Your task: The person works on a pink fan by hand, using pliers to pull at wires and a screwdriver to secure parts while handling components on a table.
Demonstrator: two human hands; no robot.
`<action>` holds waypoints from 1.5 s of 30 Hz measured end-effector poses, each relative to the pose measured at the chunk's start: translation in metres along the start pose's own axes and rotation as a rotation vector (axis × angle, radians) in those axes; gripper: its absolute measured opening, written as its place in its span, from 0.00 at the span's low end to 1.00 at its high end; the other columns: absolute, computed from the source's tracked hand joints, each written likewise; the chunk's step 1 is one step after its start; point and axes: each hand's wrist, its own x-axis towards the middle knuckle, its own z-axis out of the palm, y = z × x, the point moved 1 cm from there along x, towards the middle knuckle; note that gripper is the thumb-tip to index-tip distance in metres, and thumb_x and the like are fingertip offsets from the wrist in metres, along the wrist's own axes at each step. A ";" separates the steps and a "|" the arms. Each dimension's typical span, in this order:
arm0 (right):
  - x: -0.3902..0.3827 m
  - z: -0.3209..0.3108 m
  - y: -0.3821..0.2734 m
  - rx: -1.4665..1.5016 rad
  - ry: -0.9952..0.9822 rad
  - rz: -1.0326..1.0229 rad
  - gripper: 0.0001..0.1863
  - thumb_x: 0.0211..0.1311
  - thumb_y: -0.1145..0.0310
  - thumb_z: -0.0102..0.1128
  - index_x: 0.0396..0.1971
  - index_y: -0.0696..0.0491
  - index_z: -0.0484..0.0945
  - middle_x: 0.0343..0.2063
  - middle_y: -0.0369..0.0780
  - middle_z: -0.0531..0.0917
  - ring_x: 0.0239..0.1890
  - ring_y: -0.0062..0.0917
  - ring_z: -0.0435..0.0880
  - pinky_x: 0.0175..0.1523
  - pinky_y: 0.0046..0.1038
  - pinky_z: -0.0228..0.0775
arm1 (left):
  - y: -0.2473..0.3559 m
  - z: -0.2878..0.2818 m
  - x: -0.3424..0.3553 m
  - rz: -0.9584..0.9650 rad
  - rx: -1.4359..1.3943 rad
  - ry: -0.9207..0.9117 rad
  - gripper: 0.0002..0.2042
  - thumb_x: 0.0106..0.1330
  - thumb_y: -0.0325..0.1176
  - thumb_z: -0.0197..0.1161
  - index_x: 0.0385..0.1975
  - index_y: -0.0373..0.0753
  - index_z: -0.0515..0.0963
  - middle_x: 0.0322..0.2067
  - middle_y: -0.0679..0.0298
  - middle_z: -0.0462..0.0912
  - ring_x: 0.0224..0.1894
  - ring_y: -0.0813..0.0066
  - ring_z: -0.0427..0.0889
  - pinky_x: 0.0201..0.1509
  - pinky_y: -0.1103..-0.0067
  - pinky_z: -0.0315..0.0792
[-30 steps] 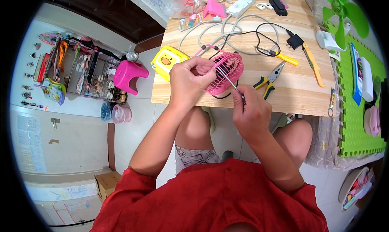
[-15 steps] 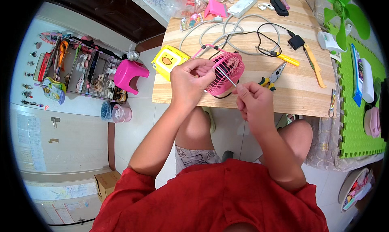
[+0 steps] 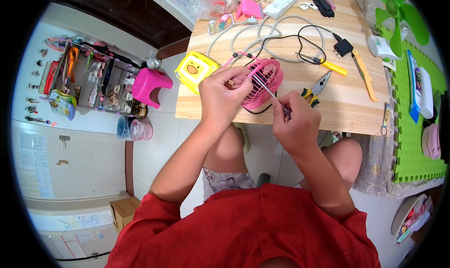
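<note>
My left hand (image 3: 224,92) grips the pink plastic fan cage (image 3: 273,76) with fingers curled at its left rim. My right hand (image 3: 296,120) is closed on a screwdriver (image 3: 268,91), whose metal shaft reaches across the cage; its handle is mostly hidden in my fingers and the tip is unclear. A yellow duck-faced pack (image 3: 192,67) lies left of the cage. Pliers with dark green and yellow handles (image 3: 319,84) lie beside my right hand. A yellow-handled tool (image 3: 333,68) and black and grey cables (image 3: 300,31) are just behind.
On the table (image 3: 356,113) are a black adapter (image 3: 343,47), a power strip (image 3: 280,5), a pink stand (image 3: 248,8) and an orange-handled tool (image 3: 363,73). A green fan (image 3: 408,19) and green mat (image 3: 408,165) are rightward. A magenta stool (image 3: 145,85) stands left.
My right hand has risen and shifted right along the screwdriver, its fingers changing their hold. My left hand and the fan cage have shifted slightly right.
</note>
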 end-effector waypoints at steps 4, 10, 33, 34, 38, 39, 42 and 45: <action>0.000 0.002 0.001 0.218 -0.101 0.200 0.08 0.58 0.70 0.60 0.26 0.58 0.72 0.13 0.38 0.73 0.12 0.21 0.70 0.19 0.29 0.60 | -0.002 0.000 0.002 0.012 -0.005 -0.011 0.07 0.53 0.22 0.64 0.31 0.27 0.81 0.25 0.66 0.79 0.28 0.85 0.74 0.32 0.87 0.70; 0.016 -0.015 0.016 1.116 -0.515 1.042 0.13 0.66 0.62 0.52 0.31 0.58 0.76 0.10 0.32 0.71 0.07 0.14 0.61 0.12 0.19 0.50 | -0.001 -0.001 -0.002 0.006 -0.015 -0.016 0.07 0.54 0.22 0.64 0.32 0.27 0.81 0.26 0.66 0.78 0.29 0.84 0.74 0.33 0.87 0.69; 0.022 -0.006 0.005 0.324 -0.106 0.448 0.06 0.52 0.71 0.64 0.25 0.58 0.77 0.18 0.37 0.76 0.20 0.17 0.71 0.26 0.21 0.63 | -0.004 -0.007 0.004 -0.113 -0.160 -0.067 0.06 0.56 0.24 0.64 0.32 0.29 0.81 0.21 0.70 0.77 0.24 0.88 0.70 0.29 0.88 0.68; 0.028 0.002 0.002 0.314 -0.109 0.441 0.06 0.52 0.71 0.64 0.25 0.58 0.77 0.18 0.37 0.76 0.20 0.17 0.71 0.26 0.21 0.63 | -0.004 -0.008 0.006 -0.111 -0.172 -0.062 0.06 0.56 0.24 0.64 0.32 0.29 0.81 0.21 0.70 0.77 0.24 0.88 0.70 0.29 0.88 0.68; 0.045 0.022 -0.014 0.213 -0.139 0.306 0.07 0.47 0.76 0.65 0.29 0.58 0.79 0.20 0.39 0.77 0.20 0.25 0.74 0.28 0.25 0.67 | -0.019 -0.018 0.020 -0.126 -0.237 -0.228 0.08 0.60 0.28 0.63 0.36 0.30 0.80 0.22 0.67 0.80 0.23 0.88 0.73 0.25 0.88 0.68; 0.046 0.024 -0.013 0.215 -0.128 0.278 0.07 0.46 0.76 0.66 0.28 0.58 0.80 0.21 0.39 0.77 0.21 0.24 0.74 0.29 0.25 0.67 | -0.021 -0.019 0.022 -0.075 -0.251 -0.297 0.09 0.61 0.29 0.63 0.37 0.31 0.80 0.22 0.66 0.81 0.22 0.88 0.74 0.23 0.88 0.68; 0.052 0.024 -0.006 0.160 -0.134 0.196 0.07 0.45 0.78 0.67 0.28 0.57 0.80 0.22 0.39 0.76 0.23 0.24 0.75 0.30 0.25 0.67 | -0.023 -0.023 0.033 -0.154 -0.258 -0.430 0.09 0.61 0.30 0.64 0.37 0.32 0.81 0.20 0.66 0.80 0.18 0.88 0.74 0.18 0.89 0.66; 0.061 0.021 -0.002 0.079 -0.163 0.129 0.08 0.43 0.78 0.68 0.27 0.57 0.81 0.23 0.39 0.76 0.24 0.24 0.75 0.30 0.25 0.67 | -0.025 -0.023 0.043 -0.114 -0.277 -0.459 0.07 0.59 0.29 0.65 0.35 0.34 0.82 0.18 0.67 0.79 0.15 0.89 0.72 0.15 0.88 0.63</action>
